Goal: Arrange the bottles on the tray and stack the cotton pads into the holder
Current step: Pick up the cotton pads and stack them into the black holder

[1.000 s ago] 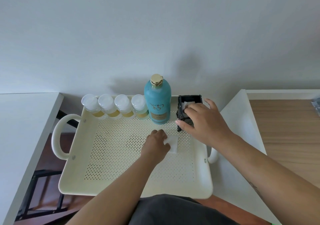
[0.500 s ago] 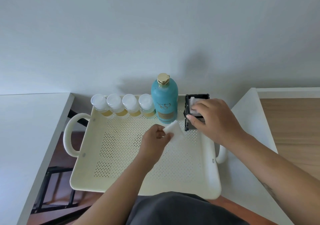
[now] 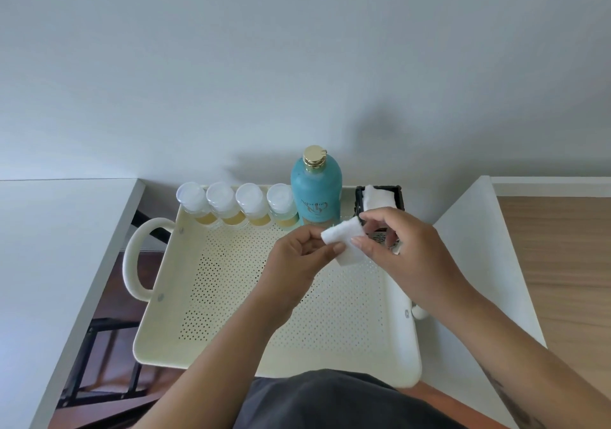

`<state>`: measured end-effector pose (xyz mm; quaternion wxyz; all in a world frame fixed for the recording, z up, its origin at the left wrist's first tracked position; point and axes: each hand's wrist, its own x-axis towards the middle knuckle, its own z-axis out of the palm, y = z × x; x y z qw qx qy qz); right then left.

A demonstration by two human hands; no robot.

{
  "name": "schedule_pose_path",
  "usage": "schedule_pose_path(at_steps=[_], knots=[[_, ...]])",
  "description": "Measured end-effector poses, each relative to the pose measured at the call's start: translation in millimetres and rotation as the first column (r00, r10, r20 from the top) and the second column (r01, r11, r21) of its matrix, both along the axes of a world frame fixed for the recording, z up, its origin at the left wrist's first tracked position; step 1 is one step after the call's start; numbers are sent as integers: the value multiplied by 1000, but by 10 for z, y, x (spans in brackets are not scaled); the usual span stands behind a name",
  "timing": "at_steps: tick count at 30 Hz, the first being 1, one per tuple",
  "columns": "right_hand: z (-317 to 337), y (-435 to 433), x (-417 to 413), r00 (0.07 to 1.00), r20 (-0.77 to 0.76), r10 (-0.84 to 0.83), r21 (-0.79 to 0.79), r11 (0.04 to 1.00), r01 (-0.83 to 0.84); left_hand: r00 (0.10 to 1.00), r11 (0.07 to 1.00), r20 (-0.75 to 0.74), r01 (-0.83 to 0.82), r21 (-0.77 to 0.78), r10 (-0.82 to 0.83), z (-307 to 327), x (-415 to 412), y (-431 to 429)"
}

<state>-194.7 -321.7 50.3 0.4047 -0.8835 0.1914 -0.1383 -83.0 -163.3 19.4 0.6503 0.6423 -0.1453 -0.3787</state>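
Just right of the frame's centre, above the tray [image 3: 264, 296], a white cotton pad [image 3: 344, 241] is held in the air between both hands. The left hand [image 3: 294, 263] pinches its left edge with thumb and fingers clamped together. The right hand [image 3: 406, 256] closes thumb and forefinger on its right edge. Directly behind, in the tray's far right corner, stands the black holder [image 3: 401, 198], with white pads [image 3: 378, 198] already lying in it, one corner riding over the rim.

This looks like a hand-over. The right hand should probably take the pad flat, the left letting go only once that pinch is sure. Then lower it square onto the stack and press lightly so the corners sit inside the walls.

Left of the holder stands a teal bottle [image 3: 315, 197], touching a row of four small bottles [image 3: 236, 207] along the back edge.
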Motion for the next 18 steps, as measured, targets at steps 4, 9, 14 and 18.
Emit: schedule_pose_path(at_steps=[4,9,14,18], knots=[[14,-20,13,999,-4,-41,143,989,42,1000,1000,10,27,6,-27,7,-3,-21],[64,-184,86,984,7,-180,193,965,175,949,937,311,-62,344,-51,-272,22,58],[13,-375,199,948,-42,-314,241,918,315,775,797,582,-179,577,-246,-719,10,270],[-78,-437,277,929,-104,-355,243,897,370,664,661,615,-236,712,-425,-930,39,411]])
